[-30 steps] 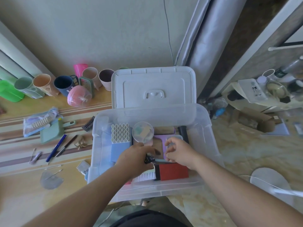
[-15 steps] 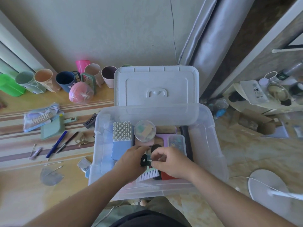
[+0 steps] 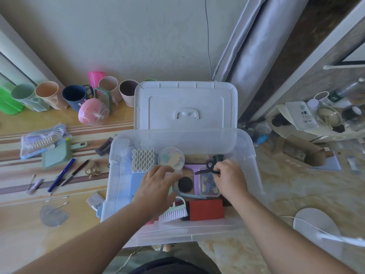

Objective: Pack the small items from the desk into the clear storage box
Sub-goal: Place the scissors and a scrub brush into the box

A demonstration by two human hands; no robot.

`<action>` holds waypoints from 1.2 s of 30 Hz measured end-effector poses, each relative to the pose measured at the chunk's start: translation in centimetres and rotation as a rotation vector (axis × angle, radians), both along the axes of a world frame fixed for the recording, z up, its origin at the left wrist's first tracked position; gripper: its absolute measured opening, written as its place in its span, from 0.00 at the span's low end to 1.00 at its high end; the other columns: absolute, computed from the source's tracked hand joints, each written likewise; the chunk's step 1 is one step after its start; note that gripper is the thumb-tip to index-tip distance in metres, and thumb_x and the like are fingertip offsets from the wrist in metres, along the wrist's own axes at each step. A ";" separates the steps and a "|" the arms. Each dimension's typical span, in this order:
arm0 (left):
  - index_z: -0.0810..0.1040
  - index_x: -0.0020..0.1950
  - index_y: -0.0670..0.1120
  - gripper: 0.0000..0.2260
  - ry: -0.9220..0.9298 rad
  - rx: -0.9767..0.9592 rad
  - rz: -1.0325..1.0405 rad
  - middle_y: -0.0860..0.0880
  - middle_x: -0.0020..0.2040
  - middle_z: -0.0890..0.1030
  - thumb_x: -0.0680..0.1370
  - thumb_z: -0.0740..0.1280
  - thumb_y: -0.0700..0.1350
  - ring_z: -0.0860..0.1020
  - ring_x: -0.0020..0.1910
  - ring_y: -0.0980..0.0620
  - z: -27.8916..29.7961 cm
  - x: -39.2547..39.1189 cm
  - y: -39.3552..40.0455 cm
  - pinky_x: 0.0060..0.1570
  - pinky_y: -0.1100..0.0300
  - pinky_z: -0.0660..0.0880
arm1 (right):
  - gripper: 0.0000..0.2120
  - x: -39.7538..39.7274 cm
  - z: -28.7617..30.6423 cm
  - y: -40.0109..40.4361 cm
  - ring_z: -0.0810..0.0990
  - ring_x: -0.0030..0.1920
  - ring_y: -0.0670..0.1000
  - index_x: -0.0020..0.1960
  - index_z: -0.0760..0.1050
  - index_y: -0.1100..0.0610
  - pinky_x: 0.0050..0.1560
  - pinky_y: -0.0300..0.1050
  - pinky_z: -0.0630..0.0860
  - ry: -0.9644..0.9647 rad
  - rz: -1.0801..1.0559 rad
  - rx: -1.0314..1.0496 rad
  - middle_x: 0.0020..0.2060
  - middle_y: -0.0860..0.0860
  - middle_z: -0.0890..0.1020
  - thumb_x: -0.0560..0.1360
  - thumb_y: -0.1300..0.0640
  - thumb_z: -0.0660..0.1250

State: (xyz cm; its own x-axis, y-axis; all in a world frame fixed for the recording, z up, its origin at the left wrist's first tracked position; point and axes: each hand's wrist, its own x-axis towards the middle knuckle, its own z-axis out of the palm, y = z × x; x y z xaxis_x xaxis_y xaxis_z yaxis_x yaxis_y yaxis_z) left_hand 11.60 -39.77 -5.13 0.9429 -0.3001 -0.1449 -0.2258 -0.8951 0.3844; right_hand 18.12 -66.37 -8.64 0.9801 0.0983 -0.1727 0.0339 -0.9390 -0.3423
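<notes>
The clear storage box (image 3: pixel 254 165) sits in front of me with its white lid (image 3: pixel 185 103) propped open behind it. Inside lie a white honeycomb organiser (image 3: pixel 143 162), a round clear container (image 3: pixel 171 159), a small clear case (image 3: pixel 207 184), a red box (image 3: pixel 206 209), a black disc (image 3: pixel 185 184) and a white brush (image 3: pixel 173 213). My right hand (image 3: pixel 230 179) is inside the box, pinching a black hair clip (image 3: pixel 209 168) over the small clear case. My left hand (image 3: pixel 156 186) hovers over the box's middle, fingers spread, holding nothing.
On the wooden desk (image 3: pixel 23 224) to the left lie a blue pen (image 3: pixel 61 175), a dark pen (image 3: pixel 74 173), a green dustpan (image 3: pixel 57 154), a zip pouch (image 3: pixel 43 139), a black comb piece (image 3: pixel 103 148) and a protractor (image 3: pixel 53 215). Several cups (image 3: pixel 75 96) line the wall.
My right hand has carried the black hair clip from the box's front middle toward its back right. My left hand has let go of it and opened.
</notes>
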 end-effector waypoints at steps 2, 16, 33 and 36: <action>0.75 0.64 0.61 0.22 -0.008 0.069 -0.002 0.52 0.65 0.75 0.71 0.75 0.53 0.70 0.67 0.45 0.3 -0.3 1.2 0.64 0.45 0.73 | 0.04 1.7 -1.3 0.5 0.74 0.51 0.56 0.48 0.83 0.56 0.47 0.47 0.73 -0.035 0.010 -0.043 0.46 0.49 0.73 0.75 0.63 0.75; 0.85 0.50 0.50 0.18 -0.182 0.198 0.033 0.44 0.57 0.81 0.75 0.58 0.56 0.77 0.60 0.36 0.9 -3.3 4.0 0.60 0.40 0.71 | 0.12 0.8 -2.6 4.7 0.74 0.56 0.57 0.60 0.83 0.52 0.52 0.52 0.76 -0.042 0.304 -0.087 0.54 0.50 0.82 0.78 0.58 0.69; 0.84 0.52 0.55 0.11 -0.074 0.206 0.015 0.47 0.60 0.80 0.74 0.66 0.55 0.75 0.64 0.38 -0.7 -4.1 4.7 0.61 0.41 0.73 | 0.20 -0.1 -4.3 9.7 0.69 0.68 0.60 0.66 0.78 0.53 0.65 0.60 0.69 0.298 0.479 -0.393 0.64 0.53 0.79 0.75 0.53 0.75; 0.84 0.53 0.55 0.11 -0.058 0.204 0.025 0.48 0.60 0.80 0.73 0.70 0.55 0.74 0.63 0.39 -0.7 -3.9 4.6 0.61 0.42 0.73 | 0.04 0.2 -2.4 8.6 0.78 0.58 0.55 0.49 0.79 0.47 0.60 0.56 0.76 0.403 0.382 -0.072 0.51 0.48 0.83 0.76 0.52 0.73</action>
